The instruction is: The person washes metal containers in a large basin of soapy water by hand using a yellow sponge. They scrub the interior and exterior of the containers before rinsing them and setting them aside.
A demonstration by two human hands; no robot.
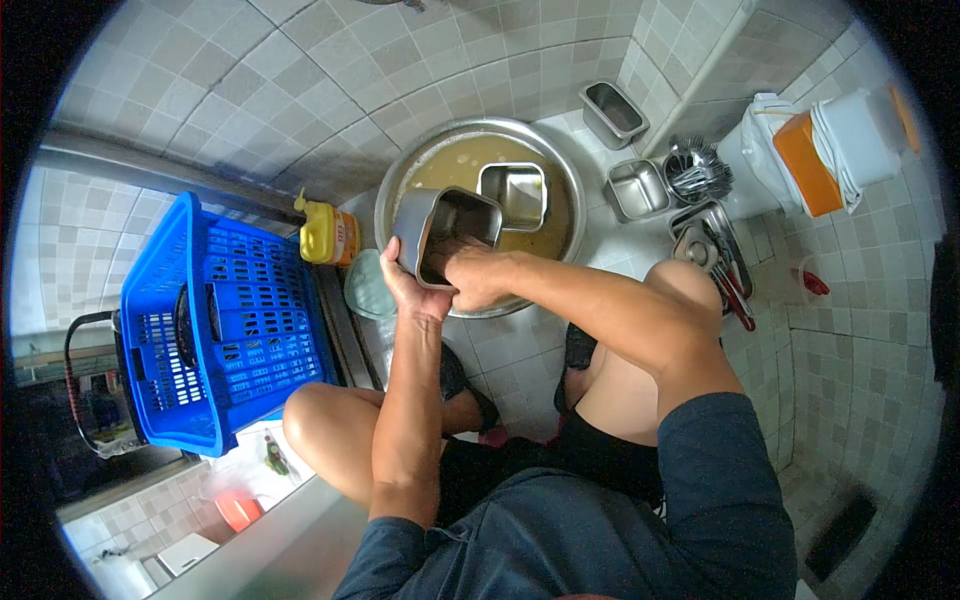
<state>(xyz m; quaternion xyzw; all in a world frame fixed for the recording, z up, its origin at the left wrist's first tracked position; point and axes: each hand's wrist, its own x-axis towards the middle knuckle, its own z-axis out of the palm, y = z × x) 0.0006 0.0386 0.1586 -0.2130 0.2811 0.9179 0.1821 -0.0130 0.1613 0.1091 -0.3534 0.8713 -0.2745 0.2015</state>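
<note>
A deep rectangular stainless steel pan is tilted over the near left part of a wide round metal basin of cloudy brownish water. My left hand grips the pan's lower left side and rim. Inside its mouth is my right hand, its fingers hidden in shadow; whether they hold anything cannot be told. A second steel pan sits in the basin's water, just right of the first.
A blue plastic crate, a yellow jug and a pale green lid are at left. At right stand a narrow steel pan, a square one, a cutlery holder and a utensil tray.
</note>
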